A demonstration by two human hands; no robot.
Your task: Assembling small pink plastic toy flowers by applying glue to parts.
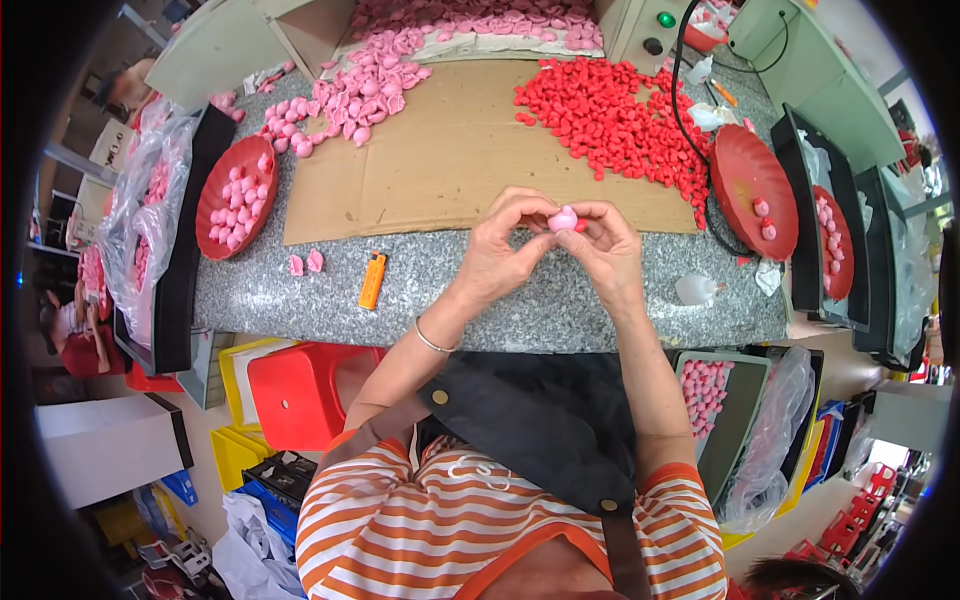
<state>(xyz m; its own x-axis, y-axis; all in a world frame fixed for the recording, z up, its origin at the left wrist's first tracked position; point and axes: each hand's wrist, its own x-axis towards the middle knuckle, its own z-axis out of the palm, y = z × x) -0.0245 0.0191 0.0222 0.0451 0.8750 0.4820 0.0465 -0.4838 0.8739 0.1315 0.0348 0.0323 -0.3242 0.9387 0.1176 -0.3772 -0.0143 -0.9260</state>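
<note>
My left hand (503, 250) and my right hand (603, 247) meet over the near edge of a cardboard sheet (440, 160). Together their fingertips pinch a small pink plastic piece (563, 219), with a bit of red showing under it. A heap of pink pieces (355, 92) lies at the sheet's far left. A heap of small red pieces (612, 115) lies at its far right. A thin bracelet (432, 340) circles my left wrist.
A red dish (236, 192) with pink pieces sits left; another red dish (752, 190) with two pieces sits right. An orange lighter (372, 280) and two loose pink pieces (305, 263) lie on the granite table (300, 310). A black cable (690, 120) runs by the red heap. Trays and bags flank the table.
</note>
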